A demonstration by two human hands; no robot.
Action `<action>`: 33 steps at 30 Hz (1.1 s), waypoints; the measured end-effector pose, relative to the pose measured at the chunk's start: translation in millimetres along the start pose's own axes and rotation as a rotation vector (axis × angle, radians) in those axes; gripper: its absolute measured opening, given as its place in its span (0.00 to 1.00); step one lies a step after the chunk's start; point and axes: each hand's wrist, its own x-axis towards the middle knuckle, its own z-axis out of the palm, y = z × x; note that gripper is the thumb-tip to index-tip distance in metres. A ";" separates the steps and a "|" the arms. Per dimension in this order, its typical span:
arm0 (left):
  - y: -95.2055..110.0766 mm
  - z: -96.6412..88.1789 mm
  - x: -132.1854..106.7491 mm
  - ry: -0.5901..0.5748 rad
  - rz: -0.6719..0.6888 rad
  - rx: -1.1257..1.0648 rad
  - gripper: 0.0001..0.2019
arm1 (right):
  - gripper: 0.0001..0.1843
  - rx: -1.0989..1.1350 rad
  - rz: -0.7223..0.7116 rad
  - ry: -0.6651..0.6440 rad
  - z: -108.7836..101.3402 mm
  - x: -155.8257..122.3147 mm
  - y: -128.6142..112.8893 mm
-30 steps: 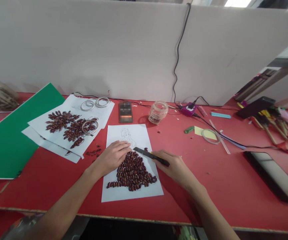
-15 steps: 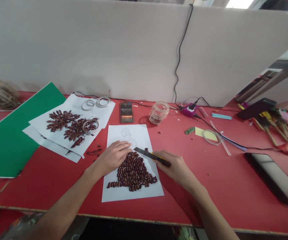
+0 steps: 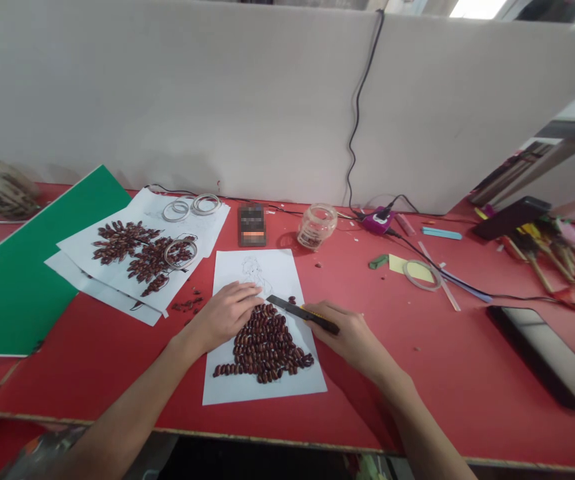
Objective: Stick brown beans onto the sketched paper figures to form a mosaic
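Observation:
A white paper sheet [image 3: 262, 393] lies on the red table with a pencil figure drawn at its top. Dark reddish-brown beans [image 3: 267, 343] cover the lower part of the drawing in close rows. My left hand [image 3: 227, 310] rests over the sheet's left side, its fingertips and thumb brought together at the top of the beans; anything between them is too small to tell. In my right hand [image 3: 340, 327] is a black and yellow utility knife [image 3: 297, 311], its blade pointing left, with the tip beside my left fingertips. One loose bean [image 3: 292, 300] sits just above the blade.
Left are bean-decorated sheets [image 3: 82, 247], wire rings [image 3: 206, 204], bean scraps [image 3: 190, 303] and a green board [image 3: 22, 280]. Behind stand a dark box [image 3: 252, 225] and a glass jar [image 3: 317, 227]. Right are a purple plug adapter [image 3: 378, 221], tape ring [image 3: 422, 275] and phone [image 3: 547, 357].

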 end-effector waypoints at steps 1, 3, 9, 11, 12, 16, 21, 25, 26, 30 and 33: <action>1.0 -0.9 0.5 0.007 -0.003 -0.007 0.16 | 0.15 -0.004 0.003 0.002 0.1 0.1 -0.2; 3.3 -3.9 3.6 0.024 -0.019 -0.010 0.16 | 0.15 -0.008 0.013 0.001 0.4 0.4 -0.4; 2.1 -16.1 31.1 -0.097 -0.009 0.088 0.09 | 0.15 0.032 0.037 -0.023 -0.5 4.1 -1.0; -0.8 -18.7 42.5 -0.163 0.052 0.117 0.07 | 0.15 0.042 0.048 -0.031 -1.5 5.3 -1.8; -1.8 -19.8 47.6 -0.192 0.082 0.139 0.06 | 0.15 0.043 0.053 -0.036 -2.0 5.7 -2.3; -0.6 -22.6 62.6 -0.282 0.142 0.264 0.07 | 0.15 0.036 0.061 -0.050 -2.8 6.0 -3.6; 3.4 -22.1 68.1 -0.328 0.198 0.316 0.06 | 0.15 0.022 0.053 -0.030 -1.5 5.9 -3.3; 2.6 -20.3 63.3 -0.336 0.183 0.345 0.06 | 0.15 0.009 0.057 -0.049 -1.4 6.0 -3.0; 1.7 -19.8 61.3 -0.333 0.172 0.345 0.07 | 0.15 0.009 0.058 -0.053 -1.5 6.0 -2.9; -4.1 -19.7 52.8 -0.304 0.135 0.262 0.06 | 0.14 0.020 0.065 -0.051 -1.2 5.9 -2.5; -7.1 -24.6 46.2 -0.274 0.105 0.124 0.05 | 0.15 0.024 0.064 -0.050 -0.9 5.9 -2.7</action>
